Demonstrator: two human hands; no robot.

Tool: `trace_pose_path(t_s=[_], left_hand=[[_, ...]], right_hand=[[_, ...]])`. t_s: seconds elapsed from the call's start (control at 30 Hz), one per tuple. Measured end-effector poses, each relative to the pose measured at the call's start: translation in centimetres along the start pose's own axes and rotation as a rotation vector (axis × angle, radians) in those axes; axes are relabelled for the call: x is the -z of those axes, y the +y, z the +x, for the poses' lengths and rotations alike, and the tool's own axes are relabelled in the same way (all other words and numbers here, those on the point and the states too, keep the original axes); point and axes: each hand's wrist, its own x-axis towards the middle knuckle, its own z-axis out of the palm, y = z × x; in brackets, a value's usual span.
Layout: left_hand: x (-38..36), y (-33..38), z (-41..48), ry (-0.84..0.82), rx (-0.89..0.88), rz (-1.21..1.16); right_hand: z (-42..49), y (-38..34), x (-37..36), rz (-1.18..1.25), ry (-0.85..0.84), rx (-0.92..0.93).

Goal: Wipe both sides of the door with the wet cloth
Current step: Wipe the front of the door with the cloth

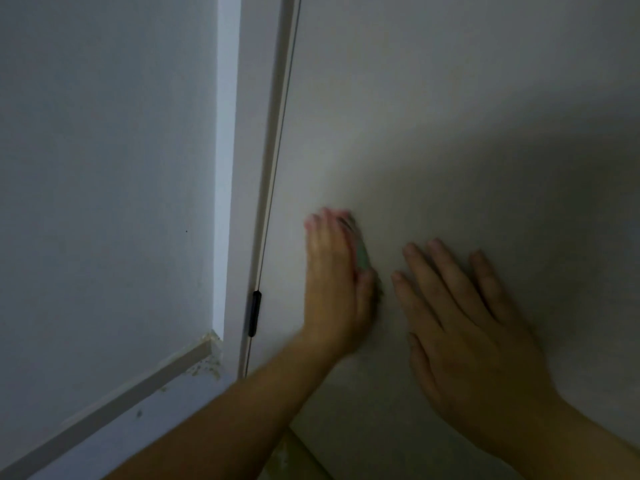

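The white door (450, 116) fills the right of the head view, its hinge edge running down the middle. My left hand (334, 282) presses flat on the door near that edge, blurred by motion. A greenish cloth (363, 254) shows as a sliver under its palm and fingers; most of the cloth is hidden. To the right of it, my right hand (460, 320) lies flat on the door with fingers spread and nothing in it.
A black hinge (254, 313) sits on the door's edge just left of my left wrist. The white door frame (249, 168) and a grey wall (104, 168) stand to the left. A skirting board (114, 407) with chipped paint runs along the wall's foot.
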Motion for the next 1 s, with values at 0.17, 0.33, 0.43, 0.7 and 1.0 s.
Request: trace_pose_path(t_s=[0.17, 0.33, 0.43, 0.7, 1.0], left_hand=[[0.9, -2.8, -1.2, -0.068, -0.110, 0.150], [1.9, -4.0, 0.1, -0.016, 0.189, 0.086], [1.0, -2.2, -3.9, -0.213, 0.055, 0.092], [1.2, -6.2, -3.1, 0.017, 0.483, 0.060], [-0.9, -2.6, -7.6, -0.097, 0.412, -0.096]], right_hand=[[0.0, -0.3, -0.3, -0.008, -0.018, -0.003], [-0.6, -0.8, -0.4, 0.009, -0.057, 0.020], [-1.2, -1.0, -0.7, 0.020, -0.072, 0.021], [-1.4, -2.7, -1.8, 0.055, -0.107, 0.036], [-1.4, -3.0, -2.6, 0.018, -0.055, 0.009]])
